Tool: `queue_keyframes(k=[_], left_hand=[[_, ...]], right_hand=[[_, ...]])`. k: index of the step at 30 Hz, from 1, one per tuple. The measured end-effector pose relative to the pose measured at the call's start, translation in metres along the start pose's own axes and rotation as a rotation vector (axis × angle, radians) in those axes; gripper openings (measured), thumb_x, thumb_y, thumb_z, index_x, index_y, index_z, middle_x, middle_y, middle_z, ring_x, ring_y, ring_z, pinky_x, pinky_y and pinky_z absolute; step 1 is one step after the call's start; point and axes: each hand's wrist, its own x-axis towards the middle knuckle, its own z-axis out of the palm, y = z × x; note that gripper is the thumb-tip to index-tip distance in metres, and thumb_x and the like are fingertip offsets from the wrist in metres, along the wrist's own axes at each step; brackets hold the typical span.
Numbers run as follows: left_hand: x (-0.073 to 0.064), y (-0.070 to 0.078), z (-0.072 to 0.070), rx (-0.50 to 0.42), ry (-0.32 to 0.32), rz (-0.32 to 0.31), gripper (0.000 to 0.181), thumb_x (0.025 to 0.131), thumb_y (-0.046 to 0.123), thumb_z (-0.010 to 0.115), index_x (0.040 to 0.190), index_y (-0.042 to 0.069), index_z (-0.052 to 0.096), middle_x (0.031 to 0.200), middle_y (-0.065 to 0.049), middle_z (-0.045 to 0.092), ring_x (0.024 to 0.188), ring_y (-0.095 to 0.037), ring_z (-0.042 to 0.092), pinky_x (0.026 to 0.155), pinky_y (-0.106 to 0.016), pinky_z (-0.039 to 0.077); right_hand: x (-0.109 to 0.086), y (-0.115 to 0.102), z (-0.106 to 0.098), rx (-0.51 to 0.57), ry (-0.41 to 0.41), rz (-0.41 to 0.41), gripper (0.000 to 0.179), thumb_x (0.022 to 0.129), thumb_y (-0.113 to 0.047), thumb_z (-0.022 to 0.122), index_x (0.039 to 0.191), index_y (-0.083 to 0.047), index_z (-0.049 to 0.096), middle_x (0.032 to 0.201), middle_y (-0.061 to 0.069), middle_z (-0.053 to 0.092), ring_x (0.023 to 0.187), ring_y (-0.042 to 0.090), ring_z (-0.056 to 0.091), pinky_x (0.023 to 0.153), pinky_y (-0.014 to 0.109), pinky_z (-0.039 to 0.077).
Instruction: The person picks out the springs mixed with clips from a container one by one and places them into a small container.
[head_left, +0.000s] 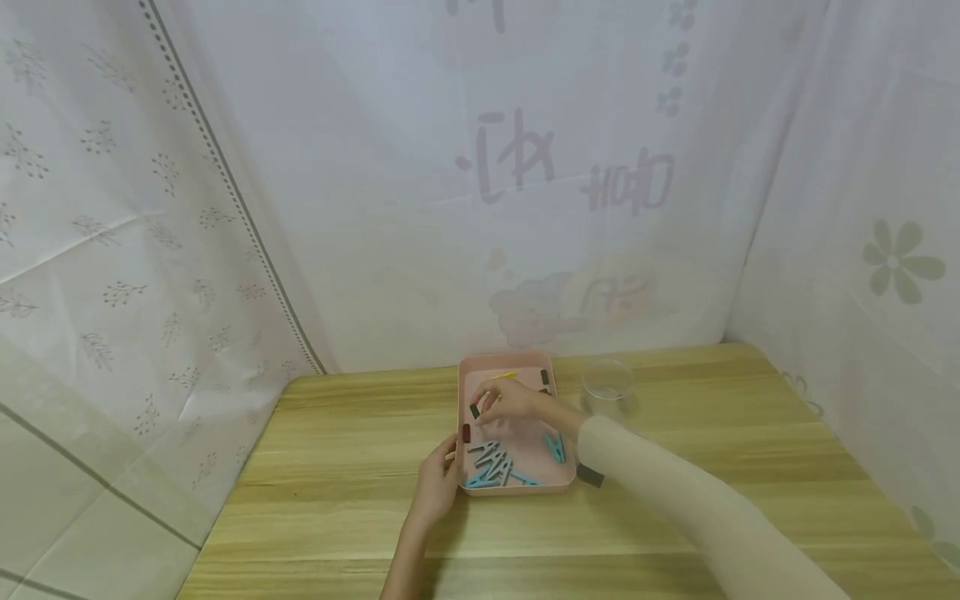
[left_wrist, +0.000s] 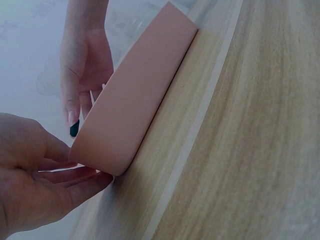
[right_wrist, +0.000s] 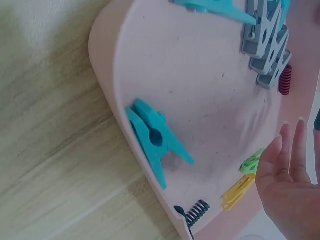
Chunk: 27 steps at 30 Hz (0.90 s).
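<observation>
A pink tray (head_left: 517,490) lies on the wooden table. My left hand (head_left: 435,487) grips its left side, and in the left wrist view thumb and fingers close round a corner. Over the tray, my right hand (head_left: 513,398) pinches a small dark green piece (left_wrist: 74,128) between thumb and finger; its exact kind is hidden. Grey clothespins (right_wrist: 270,45) lie piled near teal ones, with one teal clothespin (right_wrist: 156,140) apart by the wall. A red coil (right_wrist: 285,80) sits beside the grey pile. Farther along lie a green clip (right_wrist: 251,162), a yellow clip (right_wrist: 238,192) and a dark coil (right_wrist: 197,212).
A clear round container (head_left: 607,381) stands right of the tray, towards the back. Just off the tray's right front side, below the sleeve, a dark block (head_left: 590,475) shows. Printed curtains (head_left: 390,208) hang behind the table and at both sides.
</observation>
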Motion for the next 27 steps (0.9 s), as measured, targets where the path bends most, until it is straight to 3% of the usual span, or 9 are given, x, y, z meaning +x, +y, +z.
queue_keyframes(k=[5, 11, 19, 27], left_hand=[[0.0, 0.0, 0.0, 0.006, 0.004, 0.007, 0.042, 0.105, 0.001, 0.042, 0.145, -0.009, 0.044, 0.138, -0.031, 0.054, 0.118, -0.049, 0.059, 0.09, -0.051, 0.056], [0.0, 0.001, 0.0, 0.012, 0.005, 0.003, 0.041, 0.105, 0.003, 0.042, 0.145, -0.008, 0.044, 0.138, -0.031, 0.054, 0.118, -0.049, 0.059, 0.091, -0.052, 0.056], [0.0, 0.001, 0.0, 0.01, 0.012, 0.001, 0.041, 0.106, 0.004, 0.043, 0.145, -0.007, 0.045, 0.139, -0.03, 0.054, 0.119, -0.049, 0.058, 0.093, -0.053, 0.055], [-0.001, 0.001, -0.001, 0.009, 0.003, 0.014, 0.041, 0.106, 0.004, 0.042, 0.146, -0.007, 0.044, 0.14, -0.031, 0.053, 0.12, -0.05, 0.058, 0.093, -0.053, 0.055]], right_hand=[[-0.004, 0.002, 0.001, -0.012, 0.008, 0.004, 0.035, 0.089, -0.023, 0.077, 0.121, -0.014, 0.067, 0.103, 0.006, 0.068, 0.086, 0.013, 0.064, 0.077, 0.032, 0.056], [-0.009, 0.003, 0.002, 0.031, -0.002, -0.053, 0.033, 0.093, -0.019, 0.072, 0.123, -0.007, 0.065, 0.107, 0.012, 0.067, 0.088, 0.017, 0.065, 0.079, 0.041, 0.058], [-0.012, 0.005, 0.007, 0.057, 0.028, -0.08, 0.031, 0.092, -0.016, 0.072, 0.12, -0.005, 0.066, 0.107, 0.011, 0.067, 0.094, 0.019, 0.064, 0.079, 0.044, 0.059], [-0.018, 0.004, 0.007, 0.033, 0.079, -0.09, 0.03, 0.091, -0.017, 0.074, 0.117, -0.004, 0.065, 0.11, 0.016, 0.068, 0.101, 0.029, 0.065, 0.076, 0.032, 0.057]])
